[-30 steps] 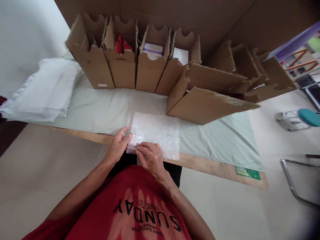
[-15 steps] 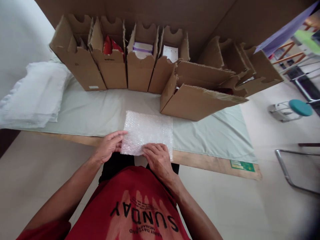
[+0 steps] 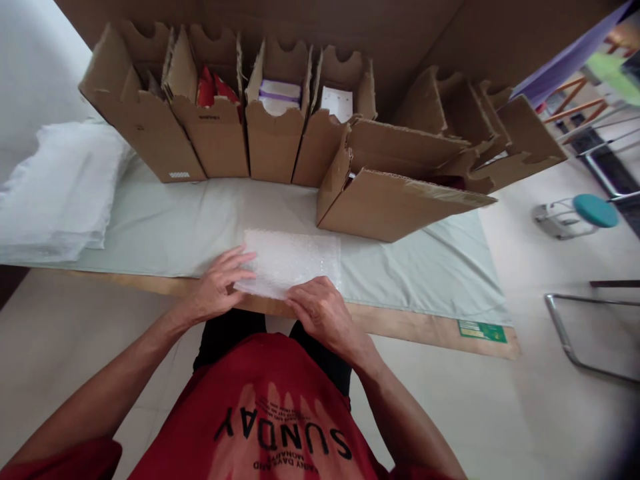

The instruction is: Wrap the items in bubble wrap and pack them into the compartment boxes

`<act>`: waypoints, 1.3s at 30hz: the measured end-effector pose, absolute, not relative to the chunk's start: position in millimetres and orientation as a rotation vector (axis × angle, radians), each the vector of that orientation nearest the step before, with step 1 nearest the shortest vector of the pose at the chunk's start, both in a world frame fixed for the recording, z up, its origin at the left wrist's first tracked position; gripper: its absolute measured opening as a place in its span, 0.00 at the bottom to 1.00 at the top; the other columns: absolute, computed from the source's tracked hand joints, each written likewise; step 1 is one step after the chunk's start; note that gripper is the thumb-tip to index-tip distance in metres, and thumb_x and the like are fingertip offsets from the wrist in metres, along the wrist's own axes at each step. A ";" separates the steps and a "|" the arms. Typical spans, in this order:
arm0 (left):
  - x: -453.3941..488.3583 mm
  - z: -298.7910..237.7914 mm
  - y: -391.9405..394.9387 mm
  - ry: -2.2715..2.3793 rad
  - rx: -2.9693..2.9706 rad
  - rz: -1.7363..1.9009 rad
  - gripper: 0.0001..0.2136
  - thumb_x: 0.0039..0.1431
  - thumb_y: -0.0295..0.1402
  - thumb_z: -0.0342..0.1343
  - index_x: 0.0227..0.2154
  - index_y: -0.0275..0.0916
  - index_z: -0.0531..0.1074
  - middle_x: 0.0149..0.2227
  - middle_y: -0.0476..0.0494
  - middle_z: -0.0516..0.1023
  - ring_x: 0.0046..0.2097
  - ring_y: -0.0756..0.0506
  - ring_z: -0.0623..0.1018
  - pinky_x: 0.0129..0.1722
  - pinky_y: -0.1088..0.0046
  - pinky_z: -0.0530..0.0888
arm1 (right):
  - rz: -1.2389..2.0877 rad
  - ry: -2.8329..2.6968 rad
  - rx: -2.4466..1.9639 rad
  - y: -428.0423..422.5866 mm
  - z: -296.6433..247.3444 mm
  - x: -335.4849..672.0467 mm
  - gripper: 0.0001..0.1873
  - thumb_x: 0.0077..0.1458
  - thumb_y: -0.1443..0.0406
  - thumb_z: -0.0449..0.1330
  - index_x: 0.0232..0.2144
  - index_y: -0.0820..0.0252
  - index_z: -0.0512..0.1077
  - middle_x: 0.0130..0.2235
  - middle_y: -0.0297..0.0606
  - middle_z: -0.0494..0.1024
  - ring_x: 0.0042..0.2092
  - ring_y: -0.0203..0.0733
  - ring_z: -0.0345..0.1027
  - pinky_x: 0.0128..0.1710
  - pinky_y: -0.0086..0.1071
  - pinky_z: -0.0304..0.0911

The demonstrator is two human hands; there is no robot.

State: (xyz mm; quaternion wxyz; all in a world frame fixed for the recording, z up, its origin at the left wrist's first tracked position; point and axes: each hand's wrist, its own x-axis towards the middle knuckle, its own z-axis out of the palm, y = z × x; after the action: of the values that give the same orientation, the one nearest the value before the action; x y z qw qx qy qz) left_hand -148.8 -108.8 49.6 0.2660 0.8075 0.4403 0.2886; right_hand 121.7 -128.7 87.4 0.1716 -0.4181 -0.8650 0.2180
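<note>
A clear bubble wrap sheet (image 3: 293,260) lies on the cloth at the table's near edge, its front edge slightly raised. My right hand (image 3: 320,308) pinches that front edge, fingers on top and thumb toward the inside. At the left side, my left hand (image 3: 223,283) rests with fingers spread, fingertips on the sheet's left corner. Whether anything lies under or inside the bubble wrap, I cannot tell.
Cardboard file boxes line the back, holding red packets (image 3: 213,90), purple-and-white packs (image 3: 280,95) and a white box (image 3: 337,103). One cardboard box (image 3: 395,207) juts toward me. White foam sheets (image 3: 60,190) are stacked at left. A teal stool (image 3: 595,211) stands right.
The bubble wrap's near edge has been lifted and shifted away from me. My left hand's fingers have spread onto its corner, and my right hand has closed on the front edge.
</note>
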 end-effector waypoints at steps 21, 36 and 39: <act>-118.7 57.0 -80.7 1.715 1.646 0.693 0.15 0.56 0.47 0.56 0.27 0.39 0.74 0.24 0.50 0.75 0.29 0.47 0.73 0.30 0.73 0.69 | 0.990 -1.466 -1.660 -99.4 39.8 186.8 0.14 0.58 0.54 0.59 0.28 0.58 0.71 0.23 0.29 0.69 0.26 0.34 0.59 0.27 0.29 0.55; -101.8 46.2 -70.9 2.109 1.830 0.380 0.16 0.57 0.43 0.56 0.43 0.40 0.75 0.32 0.46 0.78 0.31 0.44 0.74 0.34 0.69 0.68 | 0.508 -1.572 -1.989 -104.1 27.4 167.5 0.20 0.59 0.58 0.53 0.50 0.60 0.72 0.32 0.38 0.79 0.29 0.41 0.71 0.32 0.33 0.63; -104.9 42.3 -77.5 2.146 1.907 0.431 0.23 0.59 0.42 0.57 0.55 0.39 0.71 0.37 0.43 0.79 0.38 0.40 0.79 0.40 0.65 0.73 | 0.468 -1.621 -1.986 -104.7 26.0 166.4 0.22 0.61 0.58 0.52 0.53 0.61 0.71 0.32 0.38 0.79 0.30 0.42 0.71 0.32 0.33 0.62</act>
State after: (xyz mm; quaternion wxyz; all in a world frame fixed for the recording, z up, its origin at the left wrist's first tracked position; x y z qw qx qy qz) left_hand -104.9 -77.5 42.3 0.1190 0.6523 0.7339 0.1473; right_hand 166.4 -104.7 26.0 0.2645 -0.7349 -0.6000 0.1732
